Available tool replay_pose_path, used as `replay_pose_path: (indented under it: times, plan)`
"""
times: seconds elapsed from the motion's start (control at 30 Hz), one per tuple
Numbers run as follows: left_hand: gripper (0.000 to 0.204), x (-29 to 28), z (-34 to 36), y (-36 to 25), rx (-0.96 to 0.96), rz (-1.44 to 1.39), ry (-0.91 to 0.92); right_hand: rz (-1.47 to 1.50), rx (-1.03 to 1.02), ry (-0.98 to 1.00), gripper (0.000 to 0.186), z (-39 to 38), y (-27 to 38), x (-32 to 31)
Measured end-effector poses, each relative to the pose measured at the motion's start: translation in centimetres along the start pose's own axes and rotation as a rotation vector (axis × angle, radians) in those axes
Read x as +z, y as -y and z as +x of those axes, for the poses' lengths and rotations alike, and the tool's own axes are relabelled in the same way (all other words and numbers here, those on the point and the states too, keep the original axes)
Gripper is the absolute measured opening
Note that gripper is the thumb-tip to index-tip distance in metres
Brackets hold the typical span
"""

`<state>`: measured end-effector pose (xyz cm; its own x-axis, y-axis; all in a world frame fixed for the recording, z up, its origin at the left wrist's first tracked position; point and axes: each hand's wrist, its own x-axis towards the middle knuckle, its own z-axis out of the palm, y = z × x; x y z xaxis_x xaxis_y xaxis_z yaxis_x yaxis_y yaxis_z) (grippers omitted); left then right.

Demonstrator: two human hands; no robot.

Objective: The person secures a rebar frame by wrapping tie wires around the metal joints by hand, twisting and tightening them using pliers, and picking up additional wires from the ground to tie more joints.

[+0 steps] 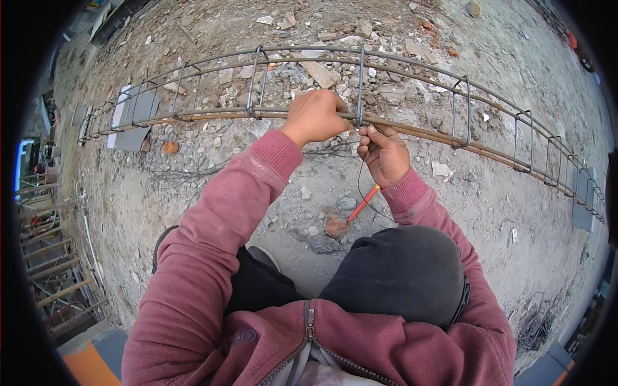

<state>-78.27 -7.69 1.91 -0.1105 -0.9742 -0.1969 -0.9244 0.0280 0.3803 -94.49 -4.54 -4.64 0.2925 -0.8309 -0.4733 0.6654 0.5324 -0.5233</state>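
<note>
A long rebar cage [425,134] of thin steel bars and square stirrups stretches across in front of me, left to right. My left hand [315,116] is closed over its near bars, just left of a stirrup [360,83]. Right beside that stirrup, my right hand [386,156] pinches a thin dark tie wire [360,177] just under the bars. The wire curves down below the hand. A red-handled tool [364,204] slants below my right wrist, its lower end by a reddish brick piece [337,226]. Whether my hand touches the tool, I cannot tell.
Grey boards [134,116] lie under the cage's left end, and another board [583,198] is at its right end. Stone rubble [315,72] covers the ground beyond. Loose wire [534,329] lies at lower right. Wooden poles [51,270] form a framework at far left.
</note>
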Motion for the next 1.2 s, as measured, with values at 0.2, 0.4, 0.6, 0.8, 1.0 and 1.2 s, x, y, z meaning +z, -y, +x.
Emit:
replay_pose_path:
  times: [0.2, 0.4, 0.6, 0.8, 1.0, 1.2]
  plan:
    - [0.029, 0.6, -0.9, 0.6, 0.059, -0.226, -0.032, -0.231, -0.080, -0.107, 0.017, -0.6, 0.1, 0.5]
    - [0.020, 1.1, -1.1, 1.2, 0.208, -0.274, -0.179, -0.624, 0.086, -0.043, 0.032, -3.1, 2.9, 1.5]
    - [0.019, 1.1, 1.7, 1.8, 0.014, -0.380, -0.060, -0.548, 0.120, -0.073, 0.039, -1.8, 1.4, 1.3]
    - [0.015, 0.9, 2.6, 0.2, -0.126, -0.475, -0.112, -0.827, 0.091, -0.097, 0.038, -2.0, 1.7, 2.6]
    - [0.017, 0.8, 2.1, 1.7, 0.186, -0.559, -0.110, -1.415, -0.175, 0.034, 0.023, -2.8, 4.6, 2.7]
    - [0.016, 0.9, 1.3, 2.7, 0.361, -0.617, -0.084, -1.571, -0.022, 0.020, 0.017, -1.8, 6.3, 4.4]
